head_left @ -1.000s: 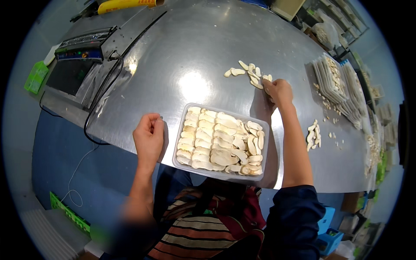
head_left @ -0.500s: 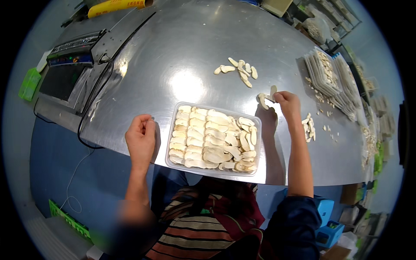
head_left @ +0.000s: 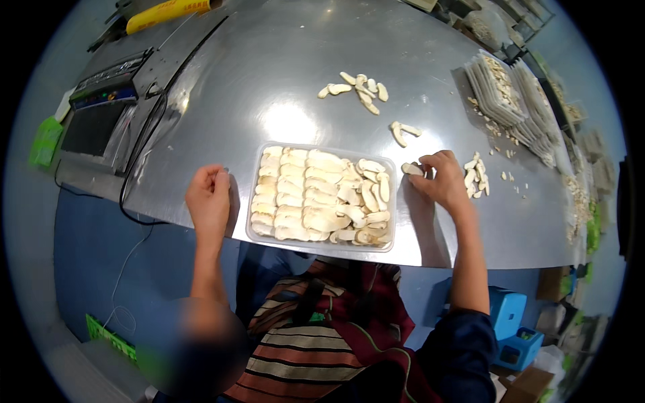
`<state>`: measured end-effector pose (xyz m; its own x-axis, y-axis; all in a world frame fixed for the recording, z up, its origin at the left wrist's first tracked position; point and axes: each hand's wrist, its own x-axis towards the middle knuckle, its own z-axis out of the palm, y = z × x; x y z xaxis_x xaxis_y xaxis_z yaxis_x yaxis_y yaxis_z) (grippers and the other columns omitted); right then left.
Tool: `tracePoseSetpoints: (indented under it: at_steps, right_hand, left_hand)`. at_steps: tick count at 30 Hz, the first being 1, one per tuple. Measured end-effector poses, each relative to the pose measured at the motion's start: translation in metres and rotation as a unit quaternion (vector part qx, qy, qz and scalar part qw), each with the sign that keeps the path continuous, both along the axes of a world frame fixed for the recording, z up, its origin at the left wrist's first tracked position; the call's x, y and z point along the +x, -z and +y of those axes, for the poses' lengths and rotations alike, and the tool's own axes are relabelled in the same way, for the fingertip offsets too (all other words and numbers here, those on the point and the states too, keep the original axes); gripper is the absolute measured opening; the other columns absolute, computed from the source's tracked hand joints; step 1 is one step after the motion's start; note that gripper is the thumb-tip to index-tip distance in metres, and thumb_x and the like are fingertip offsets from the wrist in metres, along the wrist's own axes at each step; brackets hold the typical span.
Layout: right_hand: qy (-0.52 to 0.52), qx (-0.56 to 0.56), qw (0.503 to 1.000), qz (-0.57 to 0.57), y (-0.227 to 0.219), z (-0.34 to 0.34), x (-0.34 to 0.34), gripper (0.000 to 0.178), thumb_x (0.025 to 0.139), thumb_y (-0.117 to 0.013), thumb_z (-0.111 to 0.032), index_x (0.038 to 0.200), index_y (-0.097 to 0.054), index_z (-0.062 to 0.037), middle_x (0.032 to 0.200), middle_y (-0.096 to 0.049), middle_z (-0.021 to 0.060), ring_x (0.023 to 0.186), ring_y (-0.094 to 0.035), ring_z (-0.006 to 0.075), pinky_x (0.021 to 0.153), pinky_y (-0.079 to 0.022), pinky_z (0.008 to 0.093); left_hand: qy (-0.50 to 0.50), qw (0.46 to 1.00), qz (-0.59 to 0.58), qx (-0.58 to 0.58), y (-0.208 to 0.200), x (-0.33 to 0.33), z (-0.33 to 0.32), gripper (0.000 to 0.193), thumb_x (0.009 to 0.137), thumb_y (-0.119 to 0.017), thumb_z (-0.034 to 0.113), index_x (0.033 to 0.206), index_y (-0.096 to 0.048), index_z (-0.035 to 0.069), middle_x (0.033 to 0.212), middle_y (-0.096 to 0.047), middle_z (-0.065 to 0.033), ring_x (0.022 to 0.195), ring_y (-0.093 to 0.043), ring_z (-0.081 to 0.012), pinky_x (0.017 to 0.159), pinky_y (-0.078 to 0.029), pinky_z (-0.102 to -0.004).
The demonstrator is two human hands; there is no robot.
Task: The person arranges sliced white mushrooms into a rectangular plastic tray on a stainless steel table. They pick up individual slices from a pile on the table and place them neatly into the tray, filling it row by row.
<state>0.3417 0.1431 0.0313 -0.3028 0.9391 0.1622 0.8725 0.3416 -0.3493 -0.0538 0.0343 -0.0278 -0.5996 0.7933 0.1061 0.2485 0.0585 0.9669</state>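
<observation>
My right hand (head_left: 443,178) pinches a pale mushroom slice (head_left: 411,169) just off the right side of a clear plastic tray (head_left: 252,236). Overlapping mushroom slices (head_left: 289,191) fill the tray in rows, laid more unevenly toward its right end. Left of the tray, my left hand (head_left: 209,195) is closed, thumb against curled fingers; whatever it may hold is hidden. Two joined-looking slices (head_left: 402,132) lie on the table beyond my right hand. Farther back is a loose group of slices (head_left: 363,87), and another small pile (head_left: 476,176) lies to the right of my right hand.
Stacked clear trays (head_left: 494,91) with mushroom pieces stand at the right, crumbs scattered beside them. A black-and-silver machine (head_left: 101,114) with a black cable (head_left: 136,158) occupies the left of the metal table (head_left: 282,60). A yellow roll (head_left: 164,15) lies at the back left; blue stools (head_left: 517,346) stand below right.
My right hand has come nearer the tray with one slice, leaving two slices on the table where it was. My left hand stays closed beside the tray. The whole view has shifted slightly.
</observation>
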Motion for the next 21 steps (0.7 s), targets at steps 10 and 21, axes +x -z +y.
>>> tracePoseSetpoints:
  at_steps: [10,21]
  right_hand:
    - [0.043,-0.035,0.998,0.037,0.003,-0.014,0.002,0.022,0.069,-0.073,-0.02,0.079,-0.07,-0.0006,0.071,-0.061,0.0082,0.08,-0.057,0.0233,0.071,-0.048,0.0348]
    - [-0.254,0.079,0.958,0.102,-0.017,-0.106,-0.121,0.023,0.061,-0.077,-0.006,0.079,-0.063,-0.0072,0.073,-0.059,0.005,0.083,-0.057,0.0281,0.078,-0.047,0.0383]
  left_hand:
    - [0.005,0.999,0.002,0.031,-0.002,0.001,0.001,0.014,0.088,-0.061,0.009,0.095,-0.065,-0.002,0.071,-0.062,-0.0009,0.063,-0.053,-0.0051,0.058,-0.044,-0.0217]
    - [0.001,0.999,0.006,0.032,-0.003,0.002,0.0,0.013,0.088,-0.061,0.008,0.095,-0.066,-0.003,0.071,-0.062,-0.0007,0.062,-0.053,-0.0051,0.058,-0.044,-0.0212]
